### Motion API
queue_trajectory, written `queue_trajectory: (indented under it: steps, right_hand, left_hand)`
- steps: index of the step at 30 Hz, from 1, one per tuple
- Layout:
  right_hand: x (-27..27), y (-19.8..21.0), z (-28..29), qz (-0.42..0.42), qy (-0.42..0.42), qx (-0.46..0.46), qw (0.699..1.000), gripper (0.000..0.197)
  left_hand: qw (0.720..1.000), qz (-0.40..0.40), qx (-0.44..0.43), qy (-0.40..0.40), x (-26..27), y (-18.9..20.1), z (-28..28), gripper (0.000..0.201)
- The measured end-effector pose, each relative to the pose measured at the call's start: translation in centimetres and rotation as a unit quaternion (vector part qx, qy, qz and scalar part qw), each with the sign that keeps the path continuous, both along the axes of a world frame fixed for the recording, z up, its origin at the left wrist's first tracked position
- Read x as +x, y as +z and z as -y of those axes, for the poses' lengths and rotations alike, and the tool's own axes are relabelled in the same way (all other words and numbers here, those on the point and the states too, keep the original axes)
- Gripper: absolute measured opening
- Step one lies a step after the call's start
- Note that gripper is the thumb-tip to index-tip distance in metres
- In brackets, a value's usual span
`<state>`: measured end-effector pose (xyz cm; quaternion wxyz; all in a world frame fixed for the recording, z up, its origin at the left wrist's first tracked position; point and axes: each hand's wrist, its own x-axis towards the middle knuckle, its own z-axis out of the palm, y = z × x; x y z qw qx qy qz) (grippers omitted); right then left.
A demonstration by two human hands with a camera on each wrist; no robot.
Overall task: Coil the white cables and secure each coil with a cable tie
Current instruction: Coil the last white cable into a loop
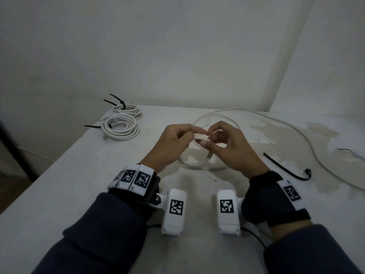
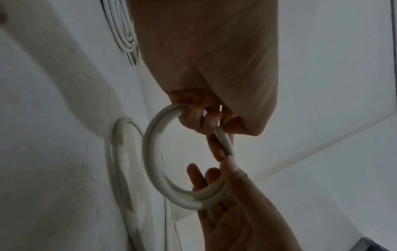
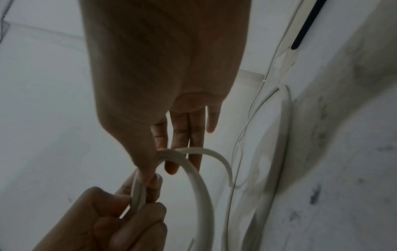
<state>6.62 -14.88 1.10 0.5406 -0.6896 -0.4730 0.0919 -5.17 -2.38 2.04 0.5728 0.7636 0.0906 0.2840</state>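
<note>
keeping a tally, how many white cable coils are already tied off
2. Both finished white cable coils lie at the table's far left: the farther one near the back edge, the nearer one just in front. Each carries a black cable tie. None seem hidden.

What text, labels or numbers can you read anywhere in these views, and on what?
No readable words, brands or numbers.
Black-and-white square coded markers, patterns only, no letters: on the white left wristband, white right wristband and two white wrist camera housings.
Tiny marks at the wristbands' edges: too small to read.
</note>
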Motion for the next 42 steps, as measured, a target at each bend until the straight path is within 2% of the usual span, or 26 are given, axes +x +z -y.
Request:
queue_trajectory:
  steps: [3, 6, 11, 16, 18, 21, 23, 25, 27, 29, 30, 31, 33, 35, 37, 40, 42]
  right_hand:
    - [-0.6, 0.6, 0.1, -0.143, 0.056, 0.023, 0.988, 0.009]
    - [-0.8, 0.9, 0.4, -0.245, 0.088, 0.007, 0.965, 0.014]
    - [-1.1, 1.1, 0.4, -0.286, 0.134, 0.0, 0.949, 0.034]
    - [-1.8, 1.2, 0.1, -0.349, 0.161, 0.068, 0.92, 0.026]
    - [-1.6, 1.4, 0.1, -0.406, 0.151, 0.13, 0.892, 0.024]
    - [-0.6, 1.9, 0.5, -0.507, 0.16, 0.231, 0.815, 0.024]
    - [-0.3, 2.1, 0.8, -0.544, 0.179, 0.268, 0.775, 0.026]
    - [-0.6, 1.9, 0.7, -0.559, 0.203, 0.27, 0.757, 0.027]
    - [-1.1, 1.7, 0.4, -0.563, 0.217, 0.26, 0.754, 0.028]
    - [-1.3, 1.7, 0.3, -0.562, 0.214, 0.259, 0.756, 0.028]
    - [-1.2, 1.7, 0.3, -0.561, 0.209, 0.265, 0.756, 0.027]
    - [-1.2, 1.8, 0.4, -0.56, 0.203, 0.27, 0.756, 0.026]
    - [-1.3, 1.7, 0.5, -0.556, 0.19, 0.273, 0.762, 0.025]
    - [-1.5, 1.5, 0.3, -0.55, 0.18, 0.262, 0.772, 0.025]
    - [-1.6, 1.3, 0.1, -0.548, 0.188, 0.246, 0.777, 0.024]
    - [-1.2, 1.1, -0.1, -0.547, 0.187, 0.237, 0.781, 0.025]
    - [-0.7, 1.0, 0.0, -0.555, 0.171, 0.233, 0.78, 0.027]
  left_hand:
    - [0.999, 0.027, -0.04, 0.001, 0.0, 0.3, 0.3, 0.031]
    - [0.999, 0.032, -0.032, -0.005, 0.2, 0.2, 0.6, 0.03]
    - [0.999, 0.042, -0.01, 0.001, 0.8, -0.2, 0.6, 0.027]
    - [0.997, 0.063, -0.037, 0.018, 1.1, -0.4, 0.8, 0.021]
    - [0.991, 0.064, -0.109, 0.037, 1.4, -0.5, 0.8, 0.01]
    - [0.957, -0.022, -0.281, 0.069, 1.8, -0.8, 0.3, 0.031]
    - [0.94, -0.119, -0.317, 0.044, 1.7, -1.2, 0.3, 0.034]
    - [0.936, -0.158, -0.314, 0.018, 1.8, -1.7, 0.7, 0.026]
    - [0.948, -0.158, -0.275, 0.041, 2.0, -1.9, 1.0, 0.016]
    - [0.968, -0.191, -0.123, 0.109, 2.1, -2.4, 0.7, 0.017]
    - [0.964, -0.217, -0.037, 0.146, 1.9, -2.4, 0.6, 0.022]
    - [0.959, -0.232, 0.014, 0.165, 1.8, -2.4, 0.5, 0.028]
    - [0.958, -0.242, -0.008, 0.153, 1.4, -2.5, 0.6, 0.027]
    - [0.957, -0.253, -0.011, 0.144, 1.4, -2.5, 0.7, 0.017]
    - [0.955, -0.26, 0.044, 0.14, 1.5, -2.5, 0.6, 0.008]
    - [0.937, -0.28, 0.143, 0.152, 1.5, -2.4, 0.3, 0.013]
    - [0.93, -0.276, 0.171, 0.175, 1.4, -2.7, -0.2, 0.019]
